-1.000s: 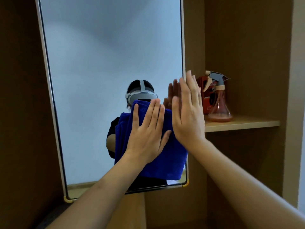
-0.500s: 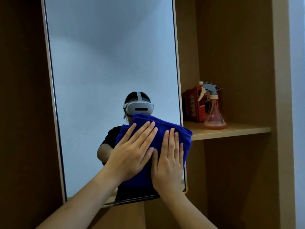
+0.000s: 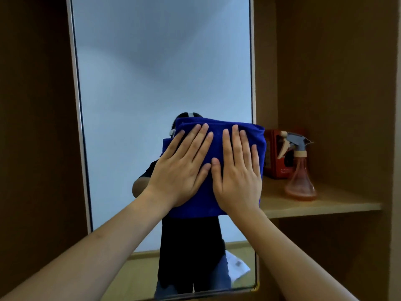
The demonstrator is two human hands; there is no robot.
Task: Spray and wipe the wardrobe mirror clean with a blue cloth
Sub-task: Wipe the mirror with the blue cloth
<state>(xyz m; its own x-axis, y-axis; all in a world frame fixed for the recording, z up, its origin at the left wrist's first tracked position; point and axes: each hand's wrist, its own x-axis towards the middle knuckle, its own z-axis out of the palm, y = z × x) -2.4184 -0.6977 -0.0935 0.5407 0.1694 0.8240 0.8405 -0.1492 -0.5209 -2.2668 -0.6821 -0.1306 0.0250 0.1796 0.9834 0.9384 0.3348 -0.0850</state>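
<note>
Blue cloth (image 3: pixel 219 135) lies folded flat against the mirror (image 3: pixel 152 72), near its right edge, pinned by both palms: left hand (image 3: pixel 180 170) and right hand (image 3: pixel 237 172) side by side, fingers straight. Farther right, a spray bottle (image 3: pixel 300 170) stands on the shelf (image 3: pixel 325 206) before a red box (image 3: pixel 274 157).

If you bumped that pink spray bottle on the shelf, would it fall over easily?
Probably not easily. The spray bottle flares into a wide base on the shelf, and what looks like liquid sits only at the bottom, so its weight is likely low. The trigger head is up high, so a hard bump there might tip it.
</note>
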